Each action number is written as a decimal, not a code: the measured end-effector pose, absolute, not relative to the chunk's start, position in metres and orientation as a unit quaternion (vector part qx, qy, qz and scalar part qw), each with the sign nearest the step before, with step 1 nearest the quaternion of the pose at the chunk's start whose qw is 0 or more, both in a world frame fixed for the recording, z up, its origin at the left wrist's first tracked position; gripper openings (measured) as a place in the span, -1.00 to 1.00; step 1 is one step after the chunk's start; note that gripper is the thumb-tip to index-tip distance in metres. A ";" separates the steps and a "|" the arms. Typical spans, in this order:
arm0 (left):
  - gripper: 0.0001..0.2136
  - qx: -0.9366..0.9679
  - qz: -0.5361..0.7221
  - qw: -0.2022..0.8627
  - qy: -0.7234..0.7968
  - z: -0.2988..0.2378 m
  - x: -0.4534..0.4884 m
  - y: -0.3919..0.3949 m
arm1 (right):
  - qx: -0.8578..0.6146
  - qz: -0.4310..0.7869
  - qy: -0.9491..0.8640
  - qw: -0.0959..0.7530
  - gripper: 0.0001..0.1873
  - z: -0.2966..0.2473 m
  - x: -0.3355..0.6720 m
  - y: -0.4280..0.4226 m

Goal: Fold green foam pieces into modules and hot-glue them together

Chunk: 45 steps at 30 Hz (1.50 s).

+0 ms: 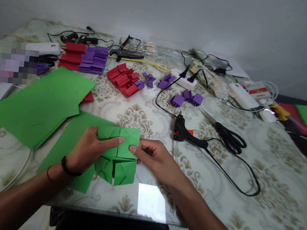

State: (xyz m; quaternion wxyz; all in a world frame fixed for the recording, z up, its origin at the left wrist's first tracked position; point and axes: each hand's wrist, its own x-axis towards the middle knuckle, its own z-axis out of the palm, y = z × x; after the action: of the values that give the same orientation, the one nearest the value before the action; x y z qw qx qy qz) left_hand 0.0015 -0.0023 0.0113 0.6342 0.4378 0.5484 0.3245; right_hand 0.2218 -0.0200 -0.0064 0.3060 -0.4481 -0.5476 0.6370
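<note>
Between my two hands is a folded green paper (125, 171), creased into square flaps with a slit between the lower two. My left hand (90, 148) grips its left side, thumb lying across the upper flaps. At the right edge, my right hand (158, 160) pinches the paper between thumb and fingers. The fingers behind the paper are hidden. Beneath and left of my left hand lies a green sheet (85, 125), and farther left a stack of green sheets (40, 106).
A black glue gun (181, 127) with a looping cord lies right of my hands, beside scissors (228, 136). Folded red pieces (124, 80) and purple pieces (177, 100) sit farther back. A white power strip (183, 79) with plugs stands behind them. The table's front edge is close to me.
</note>
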 end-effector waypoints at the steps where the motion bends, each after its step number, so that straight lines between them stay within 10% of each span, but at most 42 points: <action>1: -0.72 0.442 0.313 0.638 0.547 0.010 0.002 -0.002 | -0.450 0.633 -0.554 0.301 -0.40 -0.007 0.223 -0.019; 7: -0.39 0.589 0.361 0.479 0.541 -0.013 -0.008 0.013 | -0.525 0.486 -0.657 0.238 -0.48 -0.008 0.233 -0.012; 14: -0.73 0.817 0.292 0.216 0.447 -0.023 -0.021 0.023 | -0.516 0.313 -0.755 0.257 -0.84 -0.017 0.236 -0.008; 45: -0.73 0.871 0.217 0.242 0.369 -0.014 -0.011 0.029 | -0.421 0.367 -0.779 0.284 -0.77 -0.009 0.234 -0.020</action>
State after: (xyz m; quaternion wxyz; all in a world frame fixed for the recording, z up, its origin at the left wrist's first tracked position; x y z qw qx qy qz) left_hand -0.0111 0.0288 -0.0143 0.2423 0.8707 0.3687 0.2173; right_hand 0.2338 -0.0200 -0.0093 0.2842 -0.4208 -0.7793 0.3671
